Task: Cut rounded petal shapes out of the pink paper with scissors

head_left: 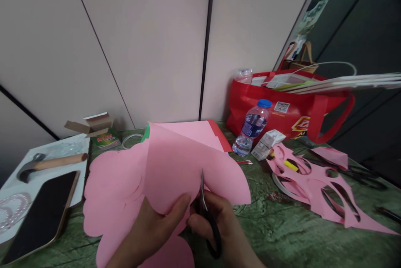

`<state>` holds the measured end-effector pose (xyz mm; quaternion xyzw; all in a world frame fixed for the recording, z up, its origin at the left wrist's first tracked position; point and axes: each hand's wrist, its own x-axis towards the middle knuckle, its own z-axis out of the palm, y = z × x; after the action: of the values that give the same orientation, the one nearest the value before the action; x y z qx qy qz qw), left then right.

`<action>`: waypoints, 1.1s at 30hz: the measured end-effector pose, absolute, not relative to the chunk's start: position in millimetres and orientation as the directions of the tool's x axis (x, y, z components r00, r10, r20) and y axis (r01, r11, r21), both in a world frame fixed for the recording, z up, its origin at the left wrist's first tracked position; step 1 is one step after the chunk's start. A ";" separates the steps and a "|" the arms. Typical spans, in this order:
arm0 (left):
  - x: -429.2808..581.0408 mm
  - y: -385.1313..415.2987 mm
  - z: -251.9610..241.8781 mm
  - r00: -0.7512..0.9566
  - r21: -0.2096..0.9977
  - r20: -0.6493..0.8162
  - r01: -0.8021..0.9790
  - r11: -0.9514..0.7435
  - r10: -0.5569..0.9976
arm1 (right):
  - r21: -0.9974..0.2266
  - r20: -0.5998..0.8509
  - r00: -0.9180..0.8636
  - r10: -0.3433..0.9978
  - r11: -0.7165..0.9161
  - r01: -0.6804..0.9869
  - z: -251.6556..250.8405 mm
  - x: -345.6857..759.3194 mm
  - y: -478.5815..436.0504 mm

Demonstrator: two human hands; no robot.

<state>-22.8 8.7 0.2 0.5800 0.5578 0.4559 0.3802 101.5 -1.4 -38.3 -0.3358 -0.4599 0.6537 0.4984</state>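
My left hand (153, 226) pinches the lower edge of a folded pink paper sheet (178, 163), thumb on top. My right hand (219, 224) grips black-handled scissors (205, 209), whose blades stand upright and cut into the sheet's bottom edge. More pink cut shapes (109, 188) lie under and to the left of the held sheet on the green marbled table (282, 234).
A phone (42, 213) and a hammer (50, 163) lie on a white tray at left. A small open box (100, 132) stands behind. At right are a water bottle (252, 128), a red bag (288, 109), pink offcuts (319, 184) and another pair of scissors (360, 174).
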 end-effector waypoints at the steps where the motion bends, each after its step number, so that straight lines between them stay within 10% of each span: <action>1: -22.6 9.0 0.4 -0.019 0.952 0.091 0.295 -0.082 0.996 | -0.933 0.023 -0.271 0.962 -0.076 -0.351 -37.5 102.1 -1.1; 33: -19.6 10.8 1.5 -0.007 0.974 0.063 0.221 -0.060 0.998 | -0.946 0.049 -0.270 0.962 -0.042 -0.321 -34.7 105.4 2.6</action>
<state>-19.6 10.8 1.5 0.5641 0.5400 0.4601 0.4224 105.4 2.6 -34.7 -0.3361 -0.4763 0.6389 0.5019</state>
